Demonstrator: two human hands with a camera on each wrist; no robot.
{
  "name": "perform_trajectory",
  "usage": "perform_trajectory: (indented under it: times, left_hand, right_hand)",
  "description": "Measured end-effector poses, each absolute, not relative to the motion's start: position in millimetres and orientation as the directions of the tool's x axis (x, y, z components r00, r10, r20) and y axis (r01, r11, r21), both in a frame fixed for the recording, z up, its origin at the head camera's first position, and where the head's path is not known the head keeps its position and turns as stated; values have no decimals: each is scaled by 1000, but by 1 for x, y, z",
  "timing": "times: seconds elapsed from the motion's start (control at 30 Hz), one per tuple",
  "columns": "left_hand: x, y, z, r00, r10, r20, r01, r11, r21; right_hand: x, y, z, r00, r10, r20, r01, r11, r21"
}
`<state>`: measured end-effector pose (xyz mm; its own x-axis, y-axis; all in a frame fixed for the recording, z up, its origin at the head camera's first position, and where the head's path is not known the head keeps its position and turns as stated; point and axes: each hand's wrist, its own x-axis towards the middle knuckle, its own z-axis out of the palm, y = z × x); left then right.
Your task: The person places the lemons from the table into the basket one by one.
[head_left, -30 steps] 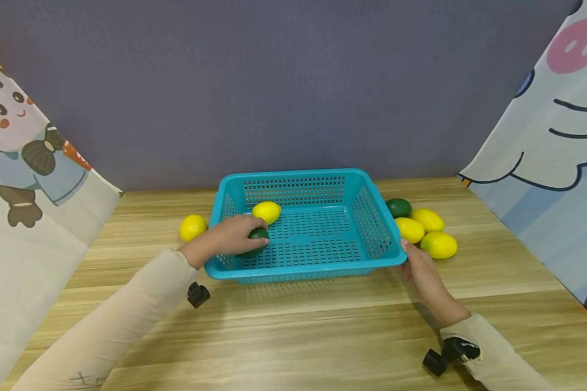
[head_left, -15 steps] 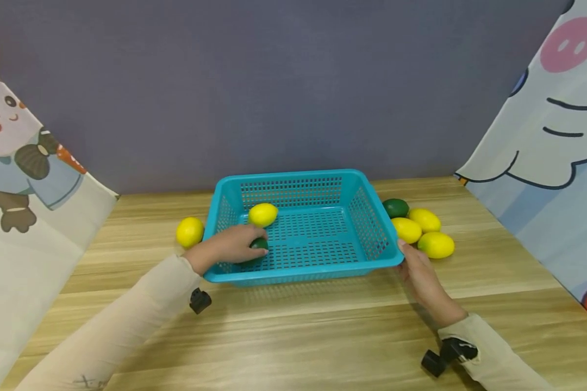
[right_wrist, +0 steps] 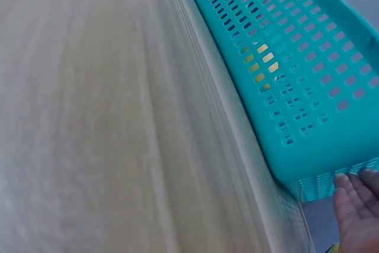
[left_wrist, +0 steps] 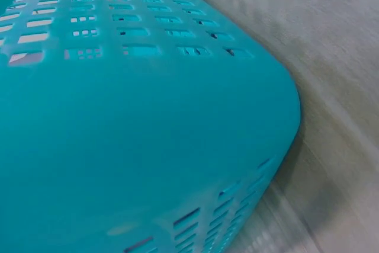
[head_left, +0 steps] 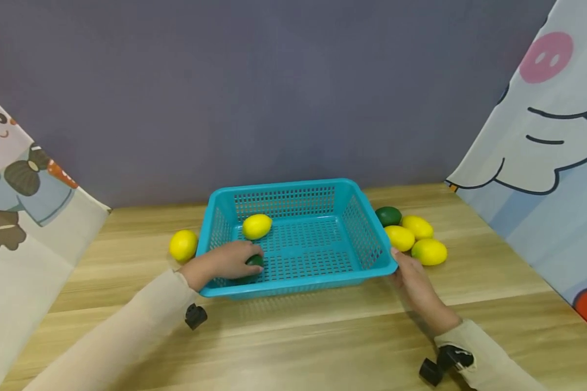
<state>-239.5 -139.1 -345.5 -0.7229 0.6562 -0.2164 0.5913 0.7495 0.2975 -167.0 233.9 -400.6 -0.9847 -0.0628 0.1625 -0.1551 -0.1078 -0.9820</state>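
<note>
Five yellow oval lemons [head_left: 257,226] show: one inside the single turquoise perforated plastic basket [head_left: 298,283] mid-frame, one left of it, three at right. Of two dark green oval fruits [head_left: 255,262], one lies beside those three; the left hand [head_left: 235,259] grips the other in the basket's lower left. The right hand [head_left: 416,279] pinches the basket's lower-right rim. Beige sleeves [head_left: 127,326] enter from the lower corners over a wood-grain table [head_left: 298,336]; a grey-purple backdrop [head_left: 274,92] fills the top.
</note>
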Motion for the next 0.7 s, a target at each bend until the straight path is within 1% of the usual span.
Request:
perform_trajectory:
  times: [0.23,0.53,0.7]
  left_hand:
    - [-234,-138,-350,-712,663,-229,594,744,306]
    - [-231,-142,-345,-718,659,-223,592,747,303]
    - [-234,-142,-347,-731,653,-196,587,749,307]
  right_hand:
    - [-162,235,-403,-988,-32,148,-147,-43,-988]
    - [-166,232,-403,-978,-75,197,-193,-56,-980]
    - [-167,233,-403,-979,-55,196,-194,-42,-980]
